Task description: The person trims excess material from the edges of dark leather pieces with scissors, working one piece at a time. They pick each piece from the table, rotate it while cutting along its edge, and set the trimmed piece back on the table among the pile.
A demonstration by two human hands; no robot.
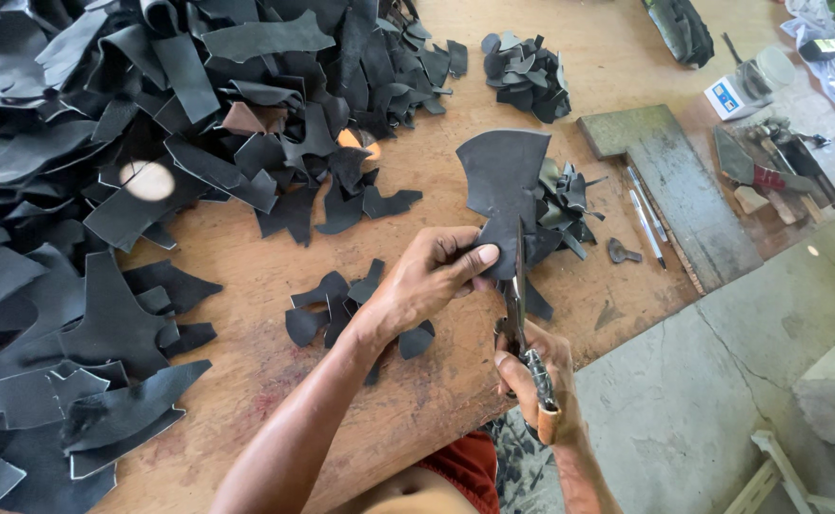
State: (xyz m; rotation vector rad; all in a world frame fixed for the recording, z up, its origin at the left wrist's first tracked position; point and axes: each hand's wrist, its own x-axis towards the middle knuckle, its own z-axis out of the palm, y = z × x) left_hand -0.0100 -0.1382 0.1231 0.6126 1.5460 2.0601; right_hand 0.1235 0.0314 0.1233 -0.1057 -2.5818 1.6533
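the right hand (534, 373) sits closest to the camera, low over the table's near edge, its fingers curled tight through the handles of a pair of scissors (522, 314) whose blades point straight up and away from the body; held this way the blades meet the bottom edge of the dark leather piece (503, 190), though how far the blades gape cannot be told from here. just above and to its left, the left hand (427, 281) pinches that piece between thumb and bent fingers at its narrow lower end, right beside the blades, holding the broad fan-shaped part lifted clear of the wooden table (417, 381) so the cut line stays taut and visible. the placement about them looks sorted: a huge heap of dark leather offcuts (103, 143) spreads over the left half of the table, a few small scraps (341, 305) lie under the left wrist, a small stack of cut pieces (555, 205) lies just behind the held piece, and another stack (524, 74) sits farther back. to the right, well apart, two pens (646, 217) lie beside a worn plank (684, 190), with a small digital scale (736, 95) beyond.
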